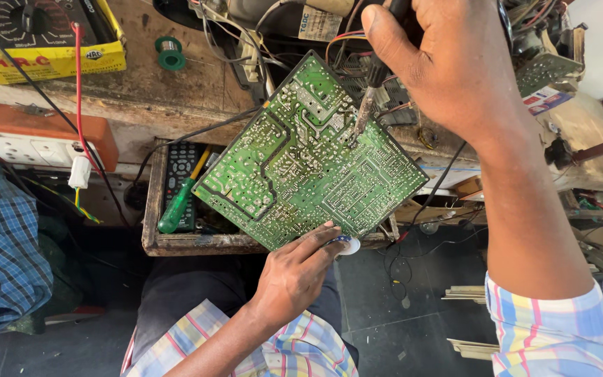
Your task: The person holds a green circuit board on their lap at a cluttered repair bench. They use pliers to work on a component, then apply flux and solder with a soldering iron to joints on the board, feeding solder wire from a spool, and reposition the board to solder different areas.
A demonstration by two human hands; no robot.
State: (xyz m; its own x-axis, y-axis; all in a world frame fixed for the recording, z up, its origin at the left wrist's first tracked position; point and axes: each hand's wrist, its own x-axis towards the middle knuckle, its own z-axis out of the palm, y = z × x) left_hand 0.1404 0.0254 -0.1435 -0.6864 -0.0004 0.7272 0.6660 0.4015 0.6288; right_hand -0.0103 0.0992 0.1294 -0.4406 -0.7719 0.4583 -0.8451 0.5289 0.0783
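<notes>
As seen from the head camera, findings follow.

Circuit board: a green circuit board (308, 157), solder side up, sits at centre frame, tilted so one corner points to 12 o'clock; it is held over an open wooden drawer (153, 209).

Left hand: the left hand (294, 272), at 6 o'clock of the board, is partly closed, fingertips gripping the board's lower edge; a small white and blue object (347, 244) is pinched against it, its kind not discernible.

Right hand: the right hand (448, 63), at 1 o'clock of the board, is closed around the handle of a soldering iron (368, 105); the tip touches the board's upper area.

Drawer contents: a green-handled screwdriver (179, 206) and a black remote control (179, 167) lie at 9 o'clock of the board.

Worktop: the worn wooden worktop (141, 77) carries a green spool of solder wire (170, 52) at 11 o'clock and a yellow-cased meter (43, 35) at 10 o'clock, with red and black leads hanging down.

Other: a white socket panel on an orange base (29, 143) lies at far 9 o'clock; tangled wiring and further boards at 12 to 2 o'clock.
</notes>
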